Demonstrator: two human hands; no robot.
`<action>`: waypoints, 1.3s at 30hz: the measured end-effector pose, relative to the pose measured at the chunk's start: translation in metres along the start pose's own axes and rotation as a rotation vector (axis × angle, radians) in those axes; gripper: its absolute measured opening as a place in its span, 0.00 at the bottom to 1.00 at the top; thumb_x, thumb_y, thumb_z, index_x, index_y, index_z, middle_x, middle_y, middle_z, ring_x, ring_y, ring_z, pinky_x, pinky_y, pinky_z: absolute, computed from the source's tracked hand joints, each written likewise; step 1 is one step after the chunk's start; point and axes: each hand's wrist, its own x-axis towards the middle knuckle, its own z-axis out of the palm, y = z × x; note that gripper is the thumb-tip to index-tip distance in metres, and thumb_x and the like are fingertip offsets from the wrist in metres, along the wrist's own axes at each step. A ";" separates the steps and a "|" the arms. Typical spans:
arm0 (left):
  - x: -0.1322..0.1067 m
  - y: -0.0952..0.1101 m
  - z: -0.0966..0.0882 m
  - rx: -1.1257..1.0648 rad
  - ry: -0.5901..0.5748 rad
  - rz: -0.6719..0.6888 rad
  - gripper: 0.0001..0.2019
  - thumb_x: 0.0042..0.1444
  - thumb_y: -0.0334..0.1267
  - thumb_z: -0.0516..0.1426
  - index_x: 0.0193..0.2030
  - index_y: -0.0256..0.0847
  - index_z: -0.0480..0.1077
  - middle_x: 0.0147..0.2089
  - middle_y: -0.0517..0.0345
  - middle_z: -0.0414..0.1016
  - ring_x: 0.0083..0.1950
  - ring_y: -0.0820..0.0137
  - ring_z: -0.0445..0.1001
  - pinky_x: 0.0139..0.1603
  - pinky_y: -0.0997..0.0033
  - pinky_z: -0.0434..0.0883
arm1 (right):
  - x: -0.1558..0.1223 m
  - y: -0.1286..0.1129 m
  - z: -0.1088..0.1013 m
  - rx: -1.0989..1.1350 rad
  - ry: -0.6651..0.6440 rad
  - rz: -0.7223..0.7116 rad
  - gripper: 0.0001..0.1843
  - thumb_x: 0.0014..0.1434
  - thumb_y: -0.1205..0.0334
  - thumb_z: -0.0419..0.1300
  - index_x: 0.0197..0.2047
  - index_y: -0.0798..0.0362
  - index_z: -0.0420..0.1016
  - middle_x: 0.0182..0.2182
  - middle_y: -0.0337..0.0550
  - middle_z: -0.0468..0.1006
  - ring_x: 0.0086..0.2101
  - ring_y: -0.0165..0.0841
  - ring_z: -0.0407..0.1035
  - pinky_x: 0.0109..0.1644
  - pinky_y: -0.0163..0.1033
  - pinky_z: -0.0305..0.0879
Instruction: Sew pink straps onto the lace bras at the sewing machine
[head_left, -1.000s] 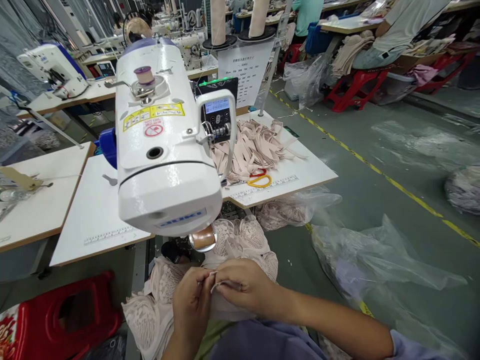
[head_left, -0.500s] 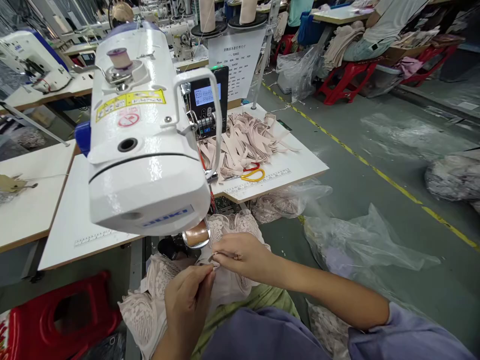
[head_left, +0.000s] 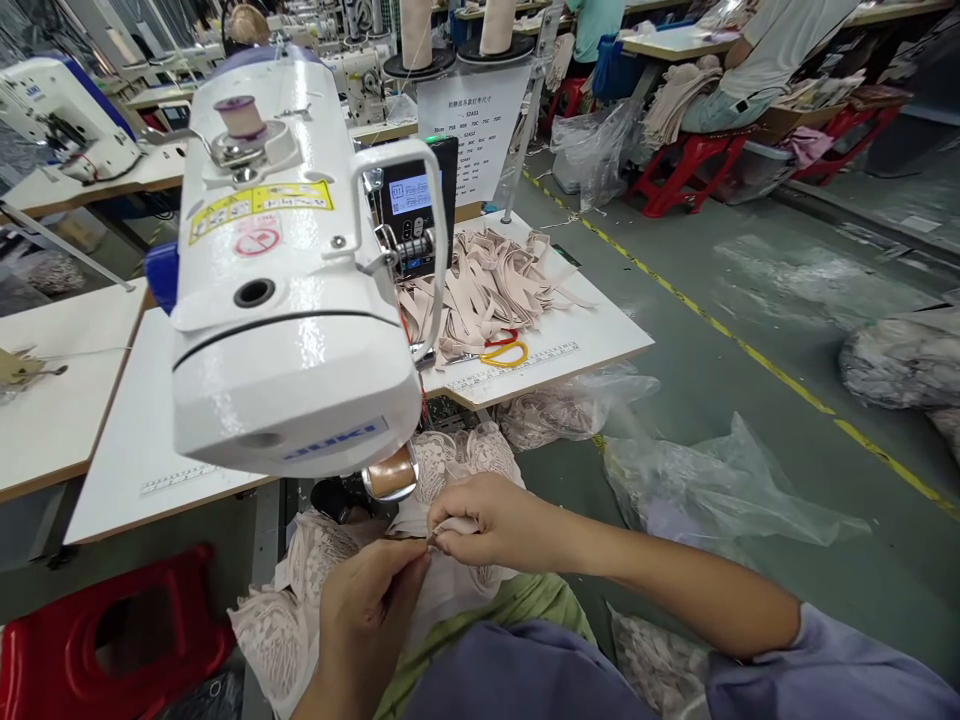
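A pale pink lace bra [head_left: 281, 620] hangs over my lap, just below the head of a white sewing machine [head_left: 292, 390]. My left hand [head_left: 367, 600] pinches a piece of the bra's fabric between thumb and finger. Right against it, my right hand [head_left: 480, 520] is closed on the same fabric, with a light fold showing between thumb and fingers. The two sets of fingertips nearly touch, so the exact part held is hidden. More lace cups lie behind my hands, beside the machine's copper-coloured roller part [head_left: 391, 475].
On the white machine table [head_left: 600, 345] lie a heap of pale pink straps [head_left: 495, 280] and scissors with yellow and red handles [head_left: 504, 354]. A red stool [head_left: 112, 640] stands at lower left. Plastic bags [head_left: 720, 480] lie on the floor at right. Co-workers sit farther back.
My right hand has shifted slightly, and a light fold of fabric now shows in its grip. My left hand has moved slightly left and down. The view has tilted a little.
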 end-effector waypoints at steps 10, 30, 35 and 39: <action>0.007 -0.001 -0.001 -0.037 -0.002 0.073 0.06 0.61 0.29 0.59 0.39 0.44 0.74 0.33 0.64 0.81 0.32 0.77 0.78 0.33 0.84 0.71 | -0.002 -0.003 -0.006 0.036 -0.066 -0.033 0.09 0.59 0.65 0.61 0.43 0.54 0.81 0.35 0.42 0.83 0.35 0.32 0.75 0.39 0.34 0.63; 0.024 -0.008 -0.012 0.139 -0.094 -0.003 0.13 0.69 0.37 0.49 0.33 0.42 0.68 0.25 0.66 0.73 0.25 0.76 0.71 0.25 0.79 0.62 | 0.029 -0.023 -0.017 -0.194 0.051 -0.171 0.05 0.58 0.68 0.59 0.33 0.55 0.77 0.28 0.37 0.74 0.29 0.28 0.65 0.33 0.33 0.54; 0.024 -0.036 -0.018 0.585 0.086 0.207 0.10 0.67 0.35 0.53 0.53 0.41 0.69 0.24 0.66 0.71 0.24 0.72 0.69 0.25 0.73 0.59 | 0.063 -0.028 -0.032 -0.350 0.026 -0.036 0.14 0.53 0.71 0.56 0.19 0.55 0.60 0.19 0.33 0.61 0.23 0.26 0.50 0.28 0.36 0.42; 0.023 -0.056 -0.024 0.770 0.051 0.510 0.21 0.63 0.25 0.53 0.62 0.37 0.64 0.28 0.61 0.71 0.27 0.69 0.66 0.31 0.67 0.59 | 0.069 -0.036 -0.034 -0.442 0.004 -0.006 0.13 0.52 0.71 0.56 0.19 0.55 0.59 0.19 0.33 0.59 0.22 0.26 0.46 0.27 0.37 0.40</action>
